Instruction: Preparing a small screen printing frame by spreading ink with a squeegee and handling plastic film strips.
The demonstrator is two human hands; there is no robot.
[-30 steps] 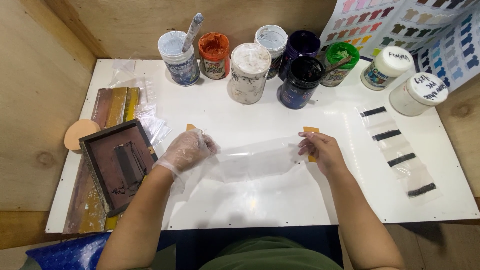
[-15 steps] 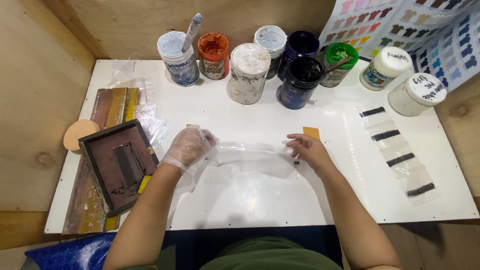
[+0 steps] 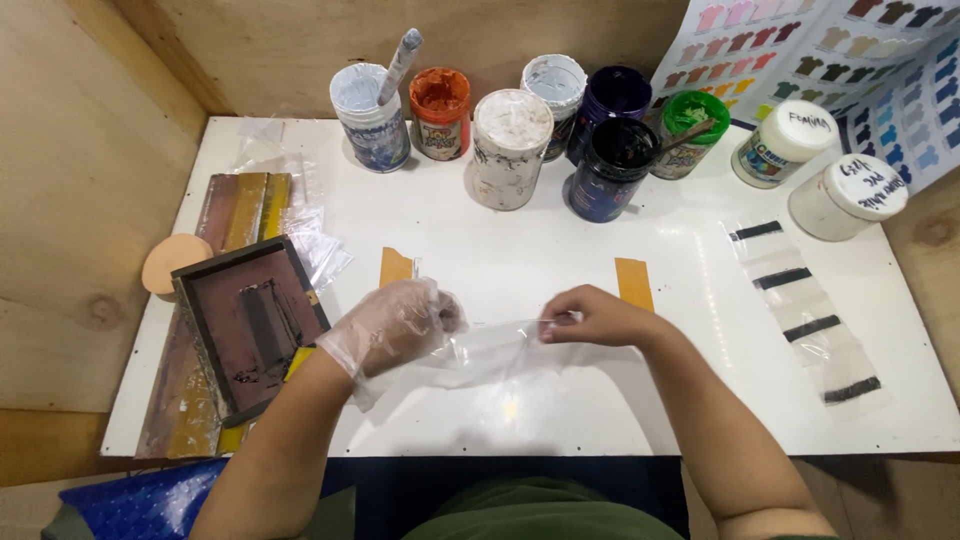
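Clear plastic film (image 3: 490,350) lies slack and crumpled on the white table (image 3: 560,260), stretched between the two hands just in front of the person's body. The left hand (image 3: 395,325), in a thin transparent glove, has its fingers curled over the film's left end and seems to pinch it, though the glove and the film blur together there. The right hand (image 3: 595,318), bare, pinches the film's right end between thumb and fingertips, with the fingers closed tight on it. The film sags onto the table between the two grips. Two strips of tan masking tape (image 3: 633,283) are stuck to the table just beyond the hands, one behind each hand. To the left sits a dark framed printing screen (image 3: 250,325) on top of yellow and brown wooden boards (image 3: 245,205). Along the far edge stand open ink pots (image 3: 510,148), one dark blue pot (image 3: 610,170) with a stick in it. On the right lies another clear sheet with black bars (image 3: 805,305).
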